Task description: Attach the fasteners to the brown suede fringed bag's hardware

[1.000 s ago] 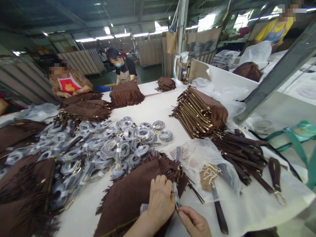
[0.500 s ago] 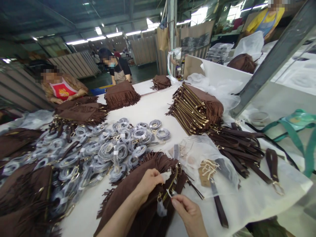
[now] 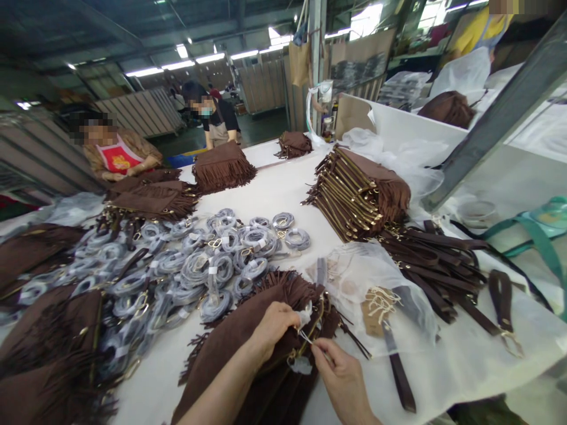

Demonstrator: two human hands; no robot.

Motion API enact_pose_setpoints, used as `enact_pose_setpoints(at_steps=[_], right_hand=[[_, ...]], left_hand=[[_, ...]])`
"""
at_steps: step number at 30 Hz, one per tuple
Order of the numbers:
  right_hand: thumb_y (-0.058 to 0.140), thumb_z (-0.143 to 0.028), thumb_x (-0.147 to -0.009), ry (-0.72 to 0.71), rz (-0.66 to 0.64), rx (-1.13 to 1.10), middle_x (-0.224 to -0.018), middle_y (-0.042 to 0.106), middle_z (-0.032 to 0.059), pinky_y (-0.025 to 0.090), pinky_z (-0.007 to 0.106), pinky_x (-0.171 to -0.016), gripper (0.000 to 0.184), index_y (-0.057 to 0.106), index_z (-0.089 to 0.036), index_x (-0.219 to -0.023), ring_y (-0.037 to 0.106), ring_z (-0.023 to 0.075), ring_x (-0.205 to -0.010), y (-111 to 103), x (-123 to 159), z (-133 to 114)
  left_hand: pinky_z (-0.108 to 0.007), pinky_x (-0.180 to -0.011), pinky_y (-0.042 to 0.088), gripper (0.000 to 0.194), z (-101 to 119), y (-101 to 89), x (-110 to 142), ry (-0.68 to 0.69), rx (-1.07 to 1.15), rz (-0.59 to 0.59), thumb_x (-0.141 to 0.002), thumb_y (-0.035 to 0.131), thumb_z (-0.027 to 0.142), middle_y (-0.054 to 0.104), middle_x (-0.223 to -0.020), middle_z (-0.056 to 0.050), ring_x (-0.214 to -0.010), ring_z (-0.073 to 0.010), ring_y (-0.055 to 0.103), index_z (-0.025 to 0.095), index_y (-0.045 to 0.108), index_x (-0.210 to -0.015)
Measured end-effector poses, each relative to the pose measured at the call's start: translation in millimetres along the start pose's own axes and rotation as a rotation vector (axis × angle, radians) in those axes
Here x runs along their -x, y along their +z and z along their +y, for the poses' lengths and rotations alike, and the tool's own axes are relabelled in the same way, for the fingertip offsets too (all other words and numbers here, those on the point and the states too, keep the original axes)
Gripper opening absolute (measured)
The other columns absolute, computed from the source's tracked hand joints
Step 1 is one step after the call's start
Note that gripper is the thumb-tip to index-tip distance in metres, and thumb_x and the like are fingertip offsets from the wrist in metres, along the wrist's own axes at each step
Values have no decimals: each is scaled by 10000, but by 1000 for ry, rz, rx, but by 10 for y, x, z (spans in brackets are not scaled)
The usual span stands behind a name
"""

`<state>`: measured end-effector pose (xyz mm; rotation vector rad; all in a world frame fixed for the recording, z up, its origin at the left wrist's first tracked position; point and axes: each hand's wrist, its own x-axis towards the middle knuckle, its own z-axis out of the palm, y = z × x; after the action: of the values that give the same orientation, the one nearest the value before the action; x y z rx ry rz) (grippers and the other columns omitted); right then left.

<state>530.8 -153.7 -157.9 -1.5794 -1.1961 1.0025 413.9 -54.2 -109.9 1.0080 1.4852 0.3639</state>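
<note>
Your left hand (image 3: pixel 277 327) pinches white wrapping (image 3: pixel 305 314), your right hand (image 3: pixel 342 375) a thin white cord (image 3: pixel 305 336), over the brown bag (image 3: pixel 234 330) before you. Grey coils (image 3: pixel 195 267) crowd its left (translucent plastic (image 3: pixel 354 301) its right); white tabletop (image 3: pixel 279 189) shows beyond, its edge near right. Dark fringe (image 3: pixel 287 281) trims the brown bag.

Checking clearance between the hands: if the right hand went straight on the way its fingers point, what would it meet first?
Past the white string it seems to pinch, the right hand would probably meet the left hand first; depth is unclear, so it might touch the brown fringed bag instead.
</note>
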Motion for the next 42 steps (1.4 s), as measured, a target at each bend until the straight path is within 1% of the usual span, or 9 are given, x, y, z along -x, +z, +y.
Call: enact_pose_setpoints(at_steps=[4, 8, 13, 16, 23, 28, 36, 38, 42], right_hand=[[491, -401, -820, -14, -32, -11, -621, 606, -5, 422, 174, -501, 277, 642, -185, -736, 544, 131, -531, 5, -3, -13], [533, -433, -786, 33, 42, -123, -583, 580, -10, 405, 197, -482, 278, 651, -190, -720, 492, 133, -493, 17, 16, -95], [578, -460, -741, 107, 46, -193, -482, 457, -45, 323, 215, -439, 281, 665, -195, -706, 370, 114, -434, 20, 33, -131], [586, -481, -729, 130, 27, -221, -458, 401, -52, 312, 221, -450, 302, 672, -193, -700, 351, 117, -442, 18, 32, -106], [582, -494, -734, 156, -66, -272, -583, 545, -4, 366, 226, -511, 332, 672, -174, -735, 454, 152, -551, 5, -31, 9], [613, -498, -704, 204, -64, -340, -579, 550, -1, 387, 226, -516, 341, 669, -161, -705, 460, 150, -555, 42, -108, 6], [654, -469, -664, 357, -124, -514, -493, 445, -46, 250, 190, -395, 315, 671, -164, -737, 310, 85, -430, 78, -115, -63], [658, -461, -664, 360, -116, -506, -504, 469, -43, 284, 192, -420, 304, 673, -166, -734, 342, 91, -447, 65, -120, -53], [626, -453, -695, 257, -106, -365, -629, 590, 9, 389, 232, -552, 295, 683, -165, -726, 483, 159, -598, 45, -141, 5]], left_hand=[[-235, -414, 211, 127, -8, 5, 0, -2, 7, -25, -511, 567, 240, 393, -361, 59, -392, -88, 352, 156, 492, -452], [-234, -412, 213, 76, -6, 10, 1, 3, 8, -14, -510, 528, 206, 421, -373, 56, -402, -89, 363, 157, 499, -459], [-235, -407, 183, 52, 7, 5, -1, -4, -14, 2, -487, 527, 183, 408, -377, 63, -414, -82, 346, 155, 501, -452], [-236, -411, 173, 56, 25, 1, 10, -12, -22, 5, -481, 531, 179, 390, -376, 69, -415, -76, 329, 153, 498, -443], [-238, -417, 200, 39, 37, -2, 28, -10, -24, -10, -481, 520, 180, 413, -383, 62, -413, -84, 345, 154, 507, -455], [-238, -434, 215, 47, 33, -12, 36, 19, -26, -3, -482, 521, 179, 408, -404, 59, -446, -90, 356, 153, 507, -446], [-240, -463, 230, 92, 65, -28, 61, 34, -26, -14, -510, 525, 213, 416, -419, 52, -463, -92, 357, 152, 508, -443], [-241, -463, 231, 89, 59, -31, 58, 34, -32, -18, -512, 529, 213, 417, -421, 53, -457, -92, 358, 150, 515, -450], [-237, -451, 223, 92, 38, -31, 46, 26, -44, -21, -521, 530, 217, 400, -406, 58, -451, -93, 359, 151, 521, -458]])
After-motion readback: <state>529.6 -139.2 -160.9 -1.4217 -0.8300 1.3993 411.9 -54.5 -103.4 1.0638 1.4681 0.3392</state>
